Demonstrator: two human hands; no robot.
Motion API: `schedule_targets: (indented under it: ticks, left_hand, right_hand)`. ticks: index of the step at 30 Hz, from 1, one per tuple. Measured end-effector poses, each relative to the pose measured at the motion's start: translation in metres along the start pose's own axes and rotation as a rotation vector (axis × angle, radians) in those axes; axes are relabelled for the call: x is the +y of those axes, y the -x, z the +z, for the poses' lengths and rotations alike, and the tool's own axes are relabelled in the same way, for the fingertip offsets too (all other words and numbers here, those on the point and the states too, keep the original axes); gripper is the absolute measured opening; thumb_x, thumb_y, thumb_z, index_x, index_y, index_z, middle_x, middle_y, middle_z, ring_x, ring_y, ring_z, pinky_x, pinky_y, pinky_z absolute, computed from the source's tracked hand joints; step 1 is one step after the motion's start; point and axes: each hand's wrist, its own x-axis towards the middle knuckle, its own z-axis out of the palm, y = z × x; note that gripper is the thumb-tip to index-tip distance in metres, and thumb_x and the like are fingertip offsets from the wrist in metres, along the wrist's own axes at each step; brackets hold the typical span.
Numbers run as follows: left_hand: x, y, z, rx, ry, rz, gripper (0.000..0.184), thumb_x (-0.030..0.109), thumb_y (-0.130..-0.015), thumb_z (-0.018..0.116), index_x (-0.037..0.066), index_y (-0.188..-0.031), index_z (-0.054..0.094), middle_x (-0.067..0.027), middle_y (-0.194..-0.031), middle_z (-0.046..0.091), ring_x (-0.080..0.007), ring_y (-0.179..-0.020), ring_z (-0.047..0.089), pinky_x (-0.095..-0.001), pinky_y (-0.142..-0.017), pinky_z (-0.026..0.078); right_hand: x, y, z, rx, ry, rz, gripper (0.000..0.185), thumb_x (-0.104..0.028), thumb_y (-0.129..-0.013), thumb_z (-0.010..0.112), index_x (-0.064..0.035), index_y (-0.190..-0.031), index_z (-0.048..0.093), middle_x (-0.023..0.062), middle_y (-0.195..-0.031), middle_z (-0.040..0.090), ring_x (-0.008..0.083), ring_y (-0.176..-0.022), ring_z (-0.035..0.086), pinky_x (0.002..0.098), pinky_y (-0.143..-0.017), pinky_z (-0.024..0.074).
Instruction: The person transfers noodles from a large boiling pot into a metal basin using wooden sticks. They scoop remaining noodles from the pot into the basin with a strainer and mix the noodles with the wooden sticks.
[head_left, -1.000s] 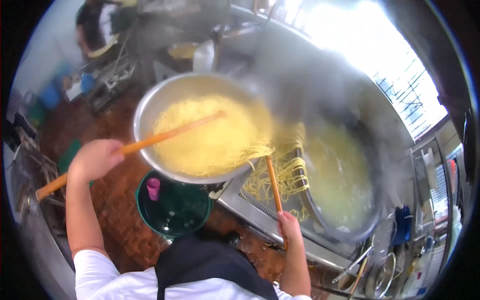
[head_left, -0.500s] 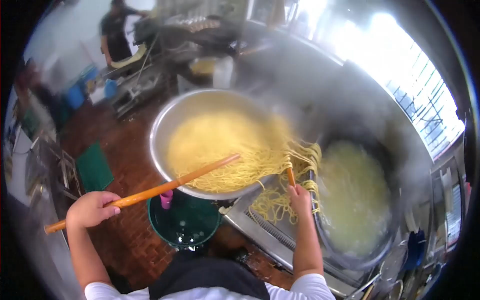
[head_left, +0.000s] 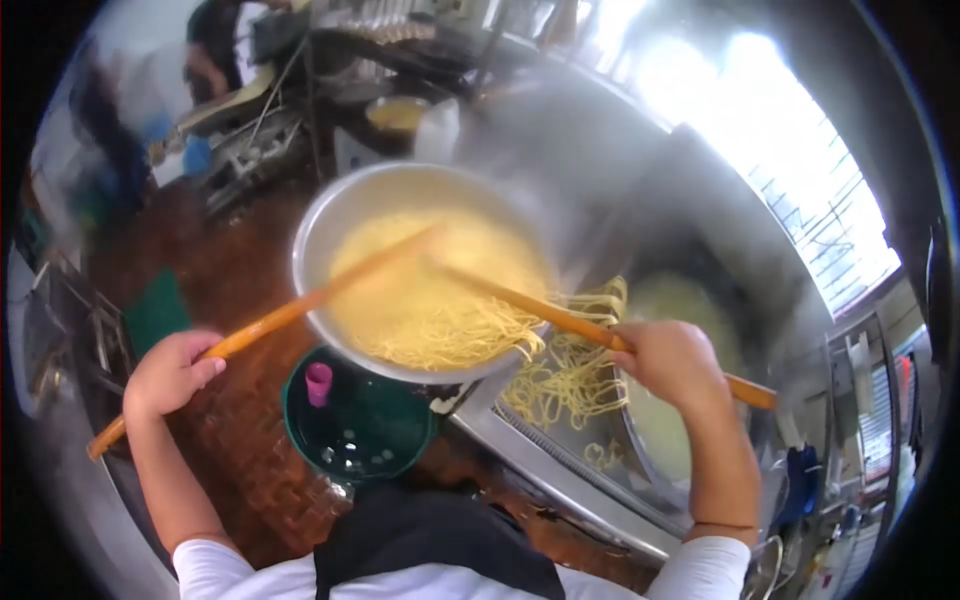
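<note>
My left hand (head_left: 172, 372) is closed round a long wooden stick (head_left: 275, 318), whose far end reaches over the metal bowl (head_left: 312, 210). Another wooden stick (head_left: 570, 318) is gripped in my right hand (head_left: 672, 362), with its tip over the bowl's middle and its butt end out past my wrist. Yellow noodles (head_left: 450, 335) fill the bowl under steam. More noodles (head_left: 565, 385) hang over the bowl's right side onto the metal counter and the rim of the wok. Pale cloudy liquid fills the wok (head_left: 660, 425), partly behind my right arm.
Below the bowl stands a green tub (head_left: 400, 440) of water with a pink cup (head_left: 318, 383) in it. A green mat (head_left: 157, 315) lies on the red brick floor. At the back left a person (head_left: 215, 55) stands by a work table. Steam blurs the area near the window (head_left: 810, 170).
My right hand has moved right, and its stick has swung from the noodles at the wok's edge to over the bowl. The left stick's tip has risen further into the bowl. The view has shifted slightly.
</note>
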Motion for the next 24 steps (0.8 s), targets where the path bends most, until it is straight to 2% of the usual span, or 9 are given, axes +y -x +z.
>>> schedule_targets:
  ticks: [3,7,10,12,16,18,20,24]
  left_hand:
    - [-0.012,-0.005,-0.003,0.031,-0.023,0.024,0.012,0.01,-0.084,0.059,0.003,-0.092,0.063,-0.0013,-0.067,0.057,-0.0107,-0.054,0.054,-0.0284,-0.052,0.044]
    - [-0.02,-0.004,-0.003,0.017,-0.129,0.112,0.018,0.013,-0.082,0.062,0.002,-0.096,0.064,-0.0078,-0.074,0.059,-0.0182,-0.067,0.058,-0.0324,-0.063,0.045]
    - [-0.015,0.006,-0.006,-0.03,-0.182,0.162,0.022,0.014,-0.081,0.063,0.002,-0.099,0.064,-0.0109,-0.077,0.06,-0.0219,-0.071,0.058,-0.0332,-0.068,0.046]
    - [-0.016,0.01,-0.008,-0.085,-0.21,0.188,0.023,0.015,-0.081,0.063,0.002,-0.1,0.064,-0.0118,-0.078,0.06,-0.0231,-0.071,0.057,-0.0331,-0.068,0.046]
    - [-0.031,0.016,-0.004,-0.05,-0.082,0.182,0.028,0.016,-0.08,0.064,0.0,-0.104,0.063,-0.0091,-0.077,0.06,-0.0192,-0.071,0.057,-0.0314,-0.068,0.045]
    - [-0.042,0.019,-0.001,-0.02,-0.02,0.165,0.03,0.016,-0.08,0.064,-0.001,-0.105,0.062,-0.0076,-0.076,0.06,-0.017,-0.071,0.056,-0.0309,-0.067,0.045]
    - [-0.054,0.021,0.001,-0.062,0.069,0.081,0.032,0.016,-0.081,0.063,-0.001,-0.108,0.061,-0.0025,-0.076,0.059,-0.0109,-0.069,0.054,-0.0277,-0.064,0.045]
    - [-0.072,0.025,0.009,-0.168,0.197,-0.024,0.031,0.014,-0.082,0.063,0.001,-0.111,0.062,0.0015,-0.076,0.057,-0.0069,-0.066,0.052,-0.024,-0.06,0.044]
  right_hand:
    - [0.002,0.02,-0.036,-0.019,0.066,-0.008,0.023,-0.033,-0.084,0.062,-0.0122,-0.093,0.067,0.0108,-0.085,0.067,0.0304,-0.083,0.065,0.0446,-0.073,0.0493]
    - [-0.014,0.022,-0.026,-0.002,0.039,-0.029,0.023,-0.032,-0.083,0.063,-0.0155,-0.099,0.067,0.0113,-0.08,0.067,0.0321,-0.078,0.064,0.046,-0.07,0.0491]
    - [-0.048,0.005,-0.008,-0.044,0.118,-0.032,0.019,-0.027,-0.084,0.06,-0.0136,-0.096,0.068,0.0117,-0.079,0.068,0.032,-0.077,0.066,0.0455,-0.069,0.0508]
    - [-0.066,-0.016,-0.002,-0.075,0.171,-0.09,0.019,-0.019,-0.084,0.057,-0.0068,-0.088,0.071,0.0158,-0.087,0.069,0.0307,-0.081,0.068,0.0419,-0.072,0.0542]
    - [-0.089,-0.032,-0.007,-0.114,0.237,-0.143,0.019,-0.014,-0.082,0.056,-0.0042,-0.085,0.072,0.0169,-0.088,0.069,0.0304,-0.082,0.069,0.0401,-0.071,0.0547]
    - [-0.086,-0.021,-0.026,-0.159,0.276,-0.079,0.02,-0.013,-0.083,0.055,-0.0049,-0.087,0.072,0.017,-0.089,0.069,0.0301,-0.084,0.069,0.0392,-0.072,0.0548]
    - [-0.071,0.002,-0.051,-0.082,0.241,-0.035,0.018,-0.016,-0.083,0.058,-0.0053,-0.087,0.072,0.0156,-0.086,0.069,0.0289,-0.08,0.068,0.0395,-0.071,0.054]
    - [-0.024,0.055,-0.096,0.06,0.072,-0.015,0.023,-0.022,-0.075,0.069,-0.0038,-0.089,0.071,0.0144,-0.076,0.067,0.027,-0.07,0.065,0.0409,-0.065,0.0493]
